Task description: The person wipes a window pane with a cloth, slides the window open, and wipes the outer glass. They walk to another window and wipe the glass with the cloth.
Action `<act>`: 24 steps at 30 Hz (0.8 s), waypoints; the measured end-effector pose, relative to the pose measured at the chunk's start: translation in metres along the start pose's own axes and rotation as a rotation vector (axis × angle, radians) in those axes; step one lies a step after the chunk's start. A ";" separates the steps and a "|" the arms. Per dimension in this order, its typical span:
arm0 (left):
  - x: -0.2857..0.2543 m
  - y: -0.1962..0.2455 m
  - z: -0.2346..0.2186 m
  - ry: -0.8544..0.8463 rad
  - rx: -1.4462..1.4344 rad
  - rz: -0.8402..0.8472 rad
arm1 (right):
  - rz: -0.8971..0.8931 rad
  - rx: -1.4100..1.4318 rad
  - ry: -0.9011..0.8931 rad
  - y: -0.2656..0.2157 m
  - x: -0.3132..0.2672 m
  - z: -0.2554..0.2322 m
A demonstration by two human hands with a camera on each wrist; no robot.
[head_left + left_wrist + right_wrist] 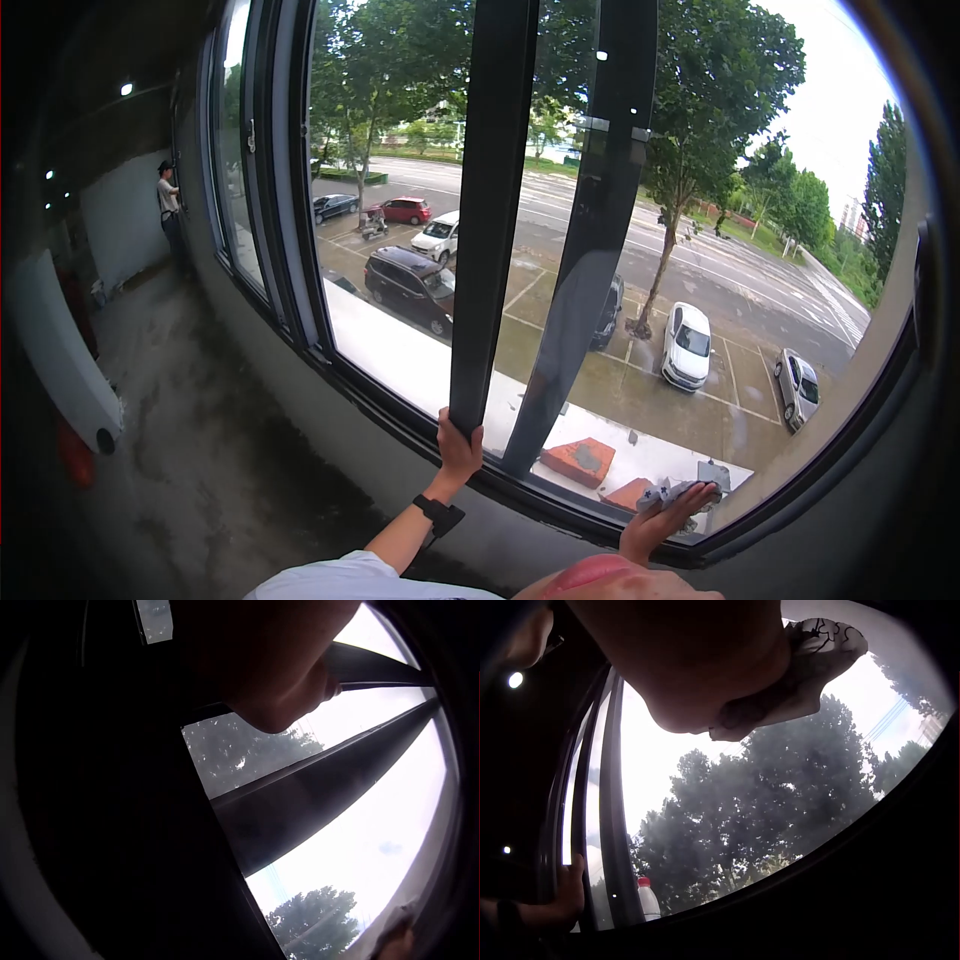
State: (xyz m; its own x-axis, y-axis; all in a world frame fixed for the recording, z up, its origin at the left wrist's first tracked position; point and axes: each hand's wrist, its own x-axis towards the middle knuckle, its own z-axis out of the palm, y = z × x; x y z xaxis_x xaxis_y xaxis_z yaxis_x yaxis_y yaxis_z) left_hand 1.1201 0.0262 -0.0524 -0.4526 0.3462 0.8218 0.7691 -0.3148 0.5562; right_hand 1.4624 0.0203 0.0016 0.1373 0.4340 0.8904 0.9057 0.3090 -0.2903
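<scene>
In the head view my left hand [460, 452] grips the lower part of a dark upright window frame [490, 250], with fingers and thumb on either side of it. A black band sits on that wrist. My right hand [662, 525] lies at the lower right of the glass, its fingers straight, pressing a white cloth with a dark pattern [652, 497]. In the right wrist view the cloth [825, 645] shows beyond the right hand [697, 667], against the bright pane. Close up in the left wrist view, the left hand [277, 667] is dark against the window.
Orange bricks [580, 462] lie on the white ledge outside the glass. A red-capped bottle [648, 898] stands by the frame in the right wrist view. Farther left a person [170, 205] stands by the wall. Parked cars [688, 346] and trees are outside.
</scene>
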 end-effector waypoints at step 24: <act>-0.018 0.023 0.028 0.061 -0.046 -0.124 | -0.080 -0.042 -0.035 0.059 -0.009 -0.009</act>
State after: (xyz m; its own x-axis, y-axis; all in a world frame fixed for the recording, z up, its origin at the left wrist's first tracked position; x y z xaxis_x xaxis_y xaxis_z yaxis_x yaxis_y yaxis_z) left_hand 1.1583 0.0371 -0.0582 -0.5705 0.3310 0.7516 0.6846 -0.3140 0.6579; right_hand 1.5181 0.0270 -0.0207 0.0503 0.4393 0.8969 0.9295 0.3080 -0.2030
